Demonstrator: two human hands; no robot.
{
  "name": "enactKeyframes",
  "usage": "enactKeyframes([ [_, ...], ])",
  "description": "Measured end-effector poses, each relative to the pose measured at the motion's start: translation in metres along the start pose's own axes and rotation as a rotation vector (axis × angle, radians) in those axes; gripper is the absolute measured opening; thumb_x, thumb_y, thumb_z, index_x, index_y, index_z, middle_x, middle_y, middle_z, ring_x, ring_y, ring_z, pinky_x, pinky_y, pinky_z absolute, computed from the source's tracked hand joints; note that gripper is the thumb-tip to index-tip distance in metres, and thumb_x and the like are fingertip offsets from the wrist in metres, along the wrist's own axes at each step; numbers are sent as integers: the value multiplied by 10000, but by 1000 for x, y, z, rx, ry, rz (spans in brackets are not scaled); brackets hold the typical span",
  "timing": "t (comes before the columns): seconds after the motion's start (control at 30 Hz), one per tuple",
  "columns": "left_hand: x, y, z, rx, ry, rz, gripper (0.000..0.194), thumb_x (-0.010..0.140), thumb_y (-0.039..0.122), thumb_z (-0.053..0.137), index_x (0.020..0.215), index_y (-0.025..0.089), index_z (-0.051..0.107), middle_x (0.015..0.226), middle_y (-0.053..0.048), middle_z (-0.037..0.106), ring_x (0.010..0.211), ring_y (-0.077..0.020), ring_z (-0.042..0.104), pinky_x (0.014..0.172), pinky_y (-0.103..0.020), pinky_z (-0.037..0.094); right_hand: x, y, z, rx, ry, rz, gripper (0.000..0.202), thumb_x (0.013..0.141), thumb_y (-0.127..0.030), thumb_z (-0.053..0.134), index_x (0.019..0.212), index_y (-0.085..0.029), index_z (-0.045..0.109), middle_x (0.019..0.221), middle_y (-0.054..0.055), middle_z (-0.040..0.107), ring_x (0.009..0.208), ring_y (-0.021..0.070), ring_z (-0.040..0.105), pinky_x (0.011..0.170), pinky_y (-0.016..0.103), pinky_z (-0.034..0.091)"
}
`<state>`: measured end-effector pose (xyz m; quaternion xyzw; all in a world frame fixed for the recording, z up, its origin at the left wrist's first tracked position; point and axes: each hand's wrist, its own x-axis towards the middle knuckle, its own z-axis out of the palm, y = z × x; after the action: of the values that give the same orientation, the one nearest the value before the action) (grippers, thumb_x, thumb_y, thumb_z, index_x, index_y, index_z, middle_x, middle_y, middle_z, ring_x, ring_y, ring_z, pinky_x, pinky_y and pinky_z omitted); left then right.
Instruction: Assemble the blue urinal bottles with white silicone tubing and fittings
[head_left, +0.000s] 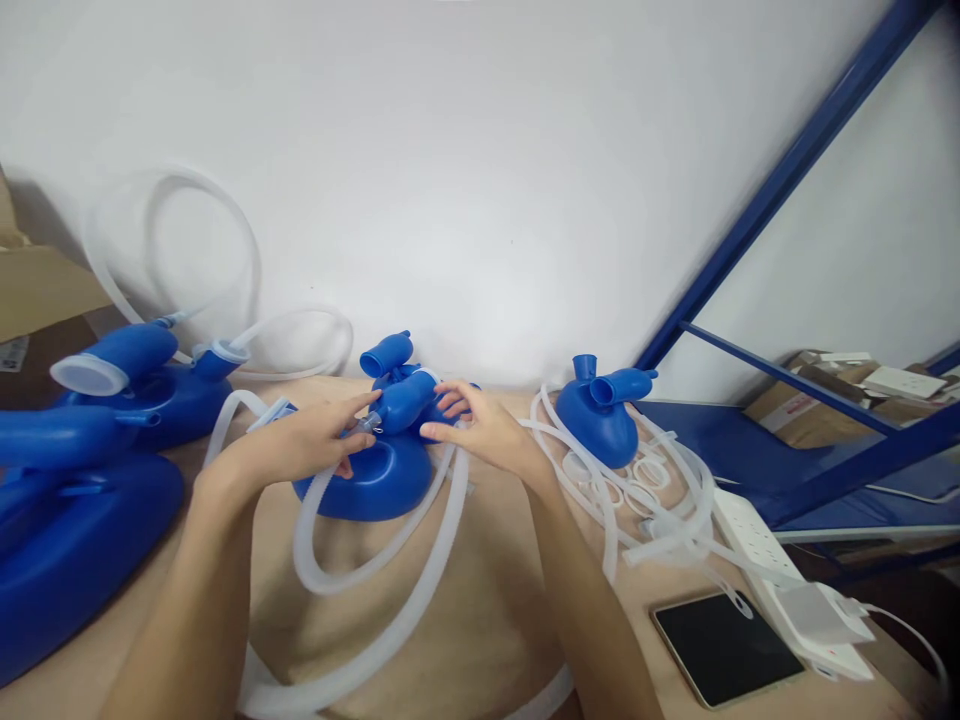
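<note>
A blue plastic urinal bottle lies on the table in front of me. My left hand pinches a small clear connector between thumb and fingers, at the bottle's raised blue neck. Fingers apart, my right hand is at the other end of that neck, beside its white rim; whether it touches is hard to see. A translucent ribbed hose loops below both hands. Close behind stands another blue bottle, partly hidden.
More blue bottles crowd the left side, some with hoses. Another bottle stands at the right beside tangled clear tubes and white rings. A phone or tablet lies near a white power strip. Blue shelving rises at right.
</note>
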<state>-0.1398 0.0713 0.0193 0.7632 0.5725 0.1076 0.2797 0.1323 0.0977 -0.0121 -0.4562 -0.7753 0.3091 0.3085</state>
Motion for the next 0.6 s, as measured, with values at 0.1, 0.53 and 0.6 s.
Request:
enactKeyframes([
  [0.1, 3, 5, 2, -125, -91, -72, 876, 929, 555, 510, 1706, 242, 255, 1357, -107, 746, 842, -287, 817, 887, -400, 631, 1, -3, 9, -109, -217, -38, 499, 872, -568, 811, 1254, -256, 736, 1293, 90, 768, 1227, 311, 694, 1097, 491, 492],
  [0.53, 7, 19, 5, -286, 292, 328, 650, 1052, 639, 421, 1537, 209, 478, 979, -74, 767, 804, -242, 754, 769, -366, 603, -3, 8, -23, 136, 446, 4, 916, 767, -600, 853, 1523, -253, 471, 1466, 149, 577, 1255, 299, 622, 1015, 481, 572],
  [0.6, -1, 23, 3, -361, 219, 382, 635, 1052, 632, 464, 1533, 218, 443, 929, -58, 769, 826, -237, 755, 756, -342, 600, -7, 8, -31, 290, 410, -31, 1024, 749, -659, 849, 1588, -301, 383, 1583, 144, 470, 1305, 306, 604, 1018, 474, 593],
])
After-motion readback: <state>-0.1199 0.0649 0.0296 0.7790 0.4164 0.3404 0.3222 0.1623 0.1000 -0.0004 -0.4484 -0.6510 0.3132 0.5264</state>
